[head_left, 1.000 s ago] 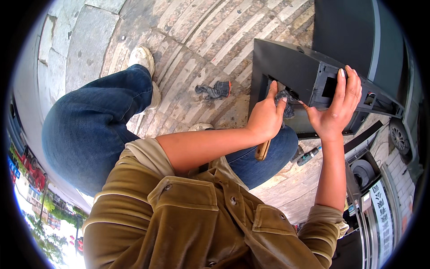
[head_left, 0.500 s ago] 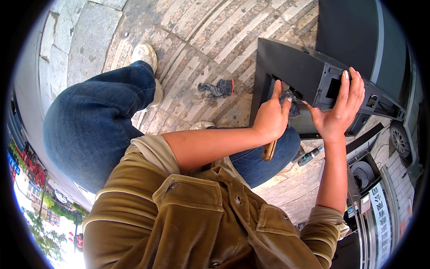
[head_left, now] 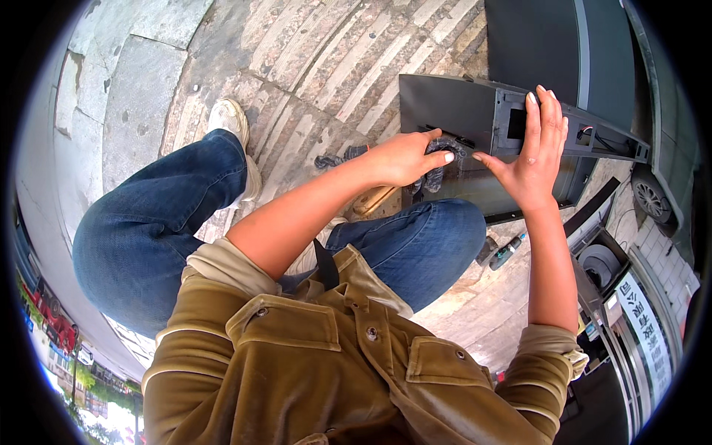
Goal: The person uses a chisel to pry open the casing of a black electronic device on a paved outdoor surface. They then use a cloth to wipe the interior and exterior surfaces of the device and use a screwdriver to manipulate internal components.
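Note:
My left hand (head_left: pixel 404 160) is closed round a dark grey knit cloth (head_left: pixel 437 165), which looks like a work glove, and a tool with a wooden handle (head_left: pixel 375 201). The tool's far end is hidden by hand and cloth. The cloth lies against a slot in the side of a black metal box (head_left: pixel 449 104). My right hand (head_left: pixel 535 152) is open, fingers spread, resting on the end of the box beside a square opening. Behind my left wrist a dark grey glove (head_left: pixel 337 159) lies on the paving, partly covered.
My bent knee (head_left: pixel 445 230) is close below the box. A slim dark tool with teal parts (head_left: pixel 509 253) lies on the ground to the right. Beyond stand a large dark panel (head_left: pixel 530 41), a car wheel (head_left: pixel 653 196) and a white sign board (head_left: pixel 644 326).
My left hand has moved left and away from me along the box, and the wooden handle has swung further left. My right hand stays on the box end while the view shifts.

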A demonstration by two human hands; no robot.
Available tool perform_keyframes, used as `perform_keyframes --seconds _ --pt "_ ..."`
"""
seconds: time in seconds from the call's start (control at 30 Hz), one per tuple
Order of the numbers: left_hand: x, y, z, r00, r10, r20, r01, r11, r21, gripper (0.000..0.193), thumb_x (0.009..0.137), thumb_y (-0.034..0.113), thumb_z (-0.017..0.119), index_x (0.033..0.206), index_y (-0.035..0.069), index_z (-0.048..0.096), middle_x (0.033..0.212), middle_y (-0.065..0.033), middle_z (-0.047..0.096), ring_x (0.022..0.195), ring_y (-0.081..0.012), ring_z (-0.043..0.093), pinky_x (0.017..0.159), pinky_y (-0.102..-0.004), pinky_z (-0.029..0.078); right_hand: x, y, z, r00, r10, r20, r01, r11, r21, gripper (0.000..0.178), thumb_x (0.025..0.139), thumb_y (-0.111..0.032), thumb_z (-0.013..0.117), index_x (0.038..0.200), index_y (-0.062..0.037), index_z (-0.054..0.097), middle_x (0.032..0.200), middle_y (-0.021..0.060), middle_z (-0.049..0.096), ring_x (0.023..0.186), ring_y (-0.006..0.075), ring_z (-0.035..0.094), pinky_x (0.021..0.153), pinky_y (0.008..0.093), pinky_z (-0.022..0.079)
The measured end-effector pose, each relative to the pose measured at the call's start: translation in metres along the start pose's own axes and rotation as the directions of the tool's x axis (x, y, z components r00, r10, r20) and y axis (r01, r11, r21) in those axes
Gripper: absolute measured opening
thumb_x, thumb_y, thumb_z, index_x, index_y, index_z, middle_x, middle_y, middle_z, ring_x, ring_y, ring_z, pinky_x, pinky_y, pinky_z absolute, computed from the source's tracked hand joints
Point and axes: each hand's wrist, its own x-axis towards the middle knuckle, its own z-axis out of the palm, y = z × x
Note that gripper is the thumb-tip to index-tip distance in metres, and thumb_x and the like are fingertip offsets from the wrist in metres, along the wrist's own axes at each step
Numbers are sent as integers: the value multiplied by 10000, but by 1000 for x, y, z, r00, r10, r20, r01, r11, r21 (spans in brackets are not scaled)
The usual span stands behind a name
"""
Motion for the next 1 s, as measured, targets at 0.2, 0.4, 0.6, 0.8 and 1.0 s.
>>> perform_keyframes --seconds 0.2,0.4,0.6,0.8,1.0 --pt "-4 22 15 983 -183 -18 181 979 -98 636 944 314 493 1384 -105 303 1183 -338 545 1128 -407 545 959 -398 423 0 -1 3 999 28 -34 -28 1000 -13 1026 480 -356 859 1352 -76 397 1385 165 397 1294 391 374 1012 598 271" --pt "-7 39 32 941 -318 -113 292 935 -201 636 918 232 483 1403 -105 247 1047 -351 589 1027 -430 588 894 -417 455 2 -1 2 1000 14 -28 -14 1000 -6 1017 463 -314 828 1356 -74 403 1381 172 403 1278 393 390 1012 592 268" --pt "-3 47 44 909 -383 -164 327 900 -289 637 910 191 479 1407 -110 219 903 -327 616 901 -438 618 816 -443 471 1 4 7 998 -17 -63 17 1000 5 956 531 -358 785 1360 -73 405 1367 180 419 1255 406 407 1004 583 271" --pt "-2 50 49 898 -394 -194 341 904 -259 641 907 167 473 1415 -105 192 809 -306 619 816 -436 628 760 -454 480 1 4 8 997 -16 -75 17 1000 6 914 575 -363 766 1362 -74 402 1361 185 427 1249 410 413 1003 583 269" --pt "0 53 51 895 -401 -196 348 902 -256 655 906 151 477 1420 -107 164 788 -295 616 781 -429 624 734 -454 480 1 5 6 999 0 -48 1 1000 26 929 552 -327 779 1362 -77 401 1371 187 419 1257 410 408 1006 590 264"
